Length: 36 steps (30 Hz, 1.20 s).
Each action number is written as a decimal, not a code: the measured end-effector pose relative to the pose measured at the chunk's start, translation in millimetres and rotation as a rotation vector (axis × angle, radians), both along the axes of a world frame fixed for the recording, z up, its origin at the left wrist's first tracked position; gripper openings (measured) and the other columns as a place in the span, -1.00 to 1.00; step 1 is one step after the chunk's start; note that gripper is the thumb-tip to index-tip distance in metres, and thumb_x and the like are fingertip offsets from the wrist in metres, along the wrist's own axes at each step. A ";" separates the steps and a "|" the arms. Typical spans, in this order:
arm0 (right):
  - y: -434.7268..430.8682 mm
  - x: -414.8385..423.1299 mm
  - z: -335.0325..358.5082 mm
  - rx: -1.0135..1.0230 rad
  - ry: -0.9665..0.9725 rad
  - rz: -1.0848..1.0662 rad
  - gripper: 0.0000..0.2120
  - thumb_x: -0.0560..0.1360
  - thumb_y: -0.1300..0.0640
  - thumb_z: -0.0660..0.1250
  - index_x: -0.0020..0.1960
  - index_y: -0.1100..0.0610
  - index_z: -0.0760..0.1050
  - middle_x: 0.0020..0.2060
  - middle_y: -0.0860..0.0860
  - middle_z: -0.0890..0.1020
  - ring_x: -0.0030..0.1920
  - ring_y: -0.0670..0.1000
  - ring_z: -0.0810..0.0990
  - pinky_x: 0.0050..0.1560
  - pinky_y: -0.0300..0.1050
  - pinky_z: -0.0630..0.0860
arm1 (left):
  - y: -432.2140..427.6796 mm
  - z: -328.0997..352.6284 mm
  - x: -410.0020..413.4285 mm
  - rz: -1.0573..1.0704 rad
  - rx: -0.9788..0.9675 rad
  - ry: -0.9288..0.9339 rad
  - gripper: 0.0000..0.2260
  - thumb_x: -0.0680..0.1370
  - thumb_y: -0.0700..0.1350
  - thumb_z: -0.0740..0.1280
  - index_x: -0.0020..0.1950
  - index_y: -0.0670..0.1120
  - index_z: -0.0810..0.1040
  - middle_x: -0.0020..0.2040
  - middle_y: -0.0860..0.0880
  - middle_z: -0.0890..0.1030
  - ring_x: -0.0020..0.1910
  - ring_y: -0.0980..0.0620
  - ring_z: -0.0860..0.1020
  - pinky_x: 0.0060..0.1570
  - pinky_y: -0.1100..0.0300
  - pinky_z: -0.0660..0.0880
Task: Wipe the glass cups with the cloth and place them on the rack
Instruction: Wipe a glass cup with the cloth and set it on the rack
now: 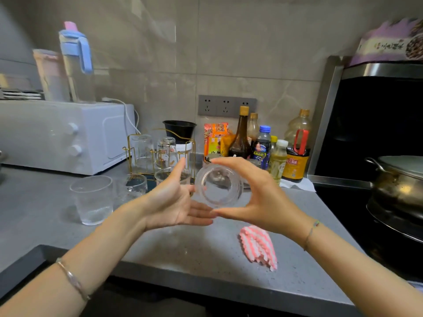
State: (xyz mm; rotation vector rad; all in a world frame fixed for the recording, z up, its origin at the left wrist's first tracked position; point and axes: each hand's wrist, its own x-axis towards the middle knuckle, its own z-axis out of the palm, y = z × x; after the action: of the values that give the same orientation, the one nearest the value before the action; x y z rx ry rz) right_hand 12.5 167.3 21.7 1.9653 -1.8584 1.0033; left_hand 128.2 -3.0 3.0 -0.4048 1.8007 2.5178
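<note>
A clear glass cup point(218, 187) is held on its side above the grey counter point(183, 252), its mouth towards me. My right hand point(258, 197) grips it with the thumb on top and the fingers beneath. My left hand point(176, 200) is spread open beside the cup, palm facing it, its fingertips under the rim. The pink-and-white striped cloth point(258, 247) lies on the counter below my right wrist, in neither hand. The gold wire rack point(160, 154) stands behind, with two glasses point(142, 152) upside down on it. Three more glasses point(93, 199) stand upright left of my hands.
A white microwave point(59, 133) fills the back left, with bottles on top. Sauce and oil bottles point(272, 147) crowd the wall behind my right hand. A stove with a metal pot point(400, 186) lies to the right. The counter's front edge runs below my forearms.
</note>
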 end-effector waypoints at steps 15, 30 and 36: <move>-134.4 -86.0 75.8 -0.219 -0.494 -0.194 -0.46 0.19 -0.13 0.57 0.10 0.00 0.54 -0.06 -0.12 0.65 -0.04 -0.15 0.62 -0.13 -0.36 0.53 | -158.5 29.7 -46.1 0.639 -1.403 0.151 -0.35 0.52 0.29 -0.07 0.54 0.00 0.17 0.51 -0.03 0.27 0.47 0.00 0.25 0.44 0.02 0.18; -258.7 -174.9 94.0 -0.094 -0.490 -0.322 -0.19 0.18 -0.28 0.52 0.28 0.15 0.45 0.10 0.02 0.59 0.11 0.03 0.57 0.11 0.03 0.58 | -267.0 15.4 -119.2 0.543 -1.636 0.111 -0.24 0.43 0.46 -0.23 0.50 0.14 0.23 0.48 0.07 0.35 0.48 0.05 0.24 0.49 -0.15 0.06; -288.0 -196.1 84.8 -0.098 -0.547 -0.358 -0.20 0.18 -0.31 0.51 0.26 0.13 0.46 0.10 0.01 0.57 0.09 0.03 0.55 0.12 0.02 0.57 | -264.4 12.1 -116.9 0.551 -1.662 0.154 -0.26 0.42 0.43 -0.19 0.46 0.12 0.29 0.44 0.05 0.39 0.42 0.04 0.32 0.45 -0.07 0.19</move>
State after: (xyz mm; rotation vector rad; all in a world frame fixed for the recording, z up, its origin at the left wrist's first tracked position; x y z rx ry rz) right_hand -183.6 -120.7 106.5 1.3095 -2.2664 1.5777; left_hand 11.2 -267.4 15.2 -0.7004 3.7071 0.4246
